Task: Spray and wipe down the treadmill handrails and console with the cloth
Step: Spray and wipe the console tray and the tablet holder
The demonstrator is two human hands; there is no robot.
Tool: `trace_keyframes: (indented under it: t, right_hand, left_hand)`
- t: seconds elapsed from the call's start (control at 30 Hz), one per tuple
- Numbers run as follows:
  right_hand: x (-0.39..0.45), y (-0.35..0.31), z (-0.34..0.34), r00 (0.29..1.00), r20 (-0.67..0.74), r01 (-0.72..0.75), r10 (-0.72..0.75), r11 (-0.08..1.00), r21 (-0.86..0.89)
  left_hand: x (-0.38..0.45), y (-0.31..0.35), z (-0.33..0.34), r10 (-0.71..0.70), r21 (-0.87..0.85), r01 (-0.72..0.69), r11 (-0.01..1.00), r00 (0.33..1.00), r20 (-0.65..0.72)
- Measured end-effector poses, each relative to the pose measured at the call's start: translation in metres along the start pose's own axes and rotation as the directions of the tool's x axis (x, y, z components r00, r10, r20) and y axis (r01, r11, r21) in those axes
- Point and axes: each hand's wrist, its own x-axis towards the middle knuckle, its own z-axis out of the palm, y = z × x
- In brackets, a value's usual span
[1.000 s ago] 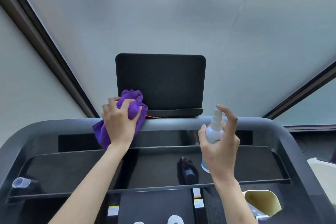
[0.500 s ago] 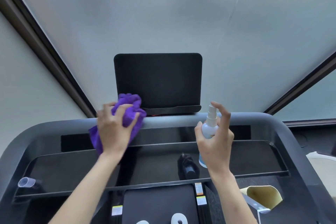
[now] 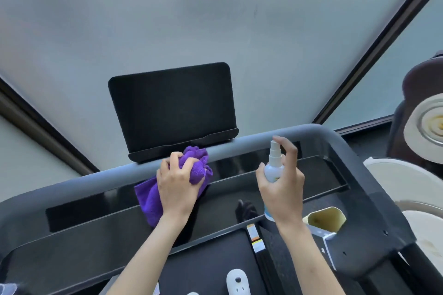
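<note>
- Left hand in the head view grips the bunched purple cloth against the grey front handrail, just below the black console screen.
- Right hand clasps the spray bottle upright, forefinger arched over the nozzle, near the rail's right half.
- Risk, as I judge it: a press now could throw mist past the rail onto the screen or glossy panel; the cloth's loose tail might drag and smear it.
- Count: two hands, one cloth, one bottle, one screen, one beige cup holder.
</note>
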Motion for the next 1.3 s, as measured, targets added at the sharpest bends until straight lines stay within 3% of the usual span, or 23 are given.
trace_keyframes:
  t: [0.13, 0.23, 0.33, 0.57, 0.77, 0.97, 1.3]
  right_hand:
    - [-0.003, 0.016, -0.018, 0.994, -0.057, -0.092, 0.088, 0.993, -0.068]
    - [0.002, 0.033, -0.036, 0.987, -0.11, -0.132, 0.119, 0.984, -0.119]
    - [0.011, 0.052, -0.059, 0.982, -0.149, -0.136, 0.116, 0.982, -0.13]
    - [0.03, 0.101, -0.105, 0.98, -0.137, -0.16, 0.145, 0.981, -0.109]
    - [0.059, 0.133, -0.137, 0.985, -0.102, -0.149, 0.139, 0.984, -0.1]
    - [0.081, 0.159, -0.146, 0.987, -0.081, -0.151, 0.139, 0.975, -0.164]
    - [0.082, 0.171, -0.144, 0.982, -0.084, -0.186, 0.171, 0.956, -0.227]
  left_hand:
    - [0.011, 0.046, 0.02, 0.156, -0.116, -0.148, 0.982, 0.985, 0.069]
    - [0.003, 0.095, 0.048, 0.264, -0.037, -0.262, 0.964, 0.941, 0.21]
    - [-0.011, 0.131, 0.064, 0.273, 0.017, -0.288, 0.958, 0.924, 0.269]
    - [-0.016, 0.163, 0.084, 0.24, 0.043, -0.252, 0.967, 0.953, 0.185]
    - [-0.008, 0.196, 0.108, 0.108, 0.072, -0.113, 0.991, 0.991, 0.072]
    - [0.004, 0.243, 0.137, 0.309, 0.08, -0.323, 0.943, 0.939, 0.151]
    - [0.013, 0.216, 0.124, 0.359, -0.172, -0.33, 0.928, 0.917, 0.176]
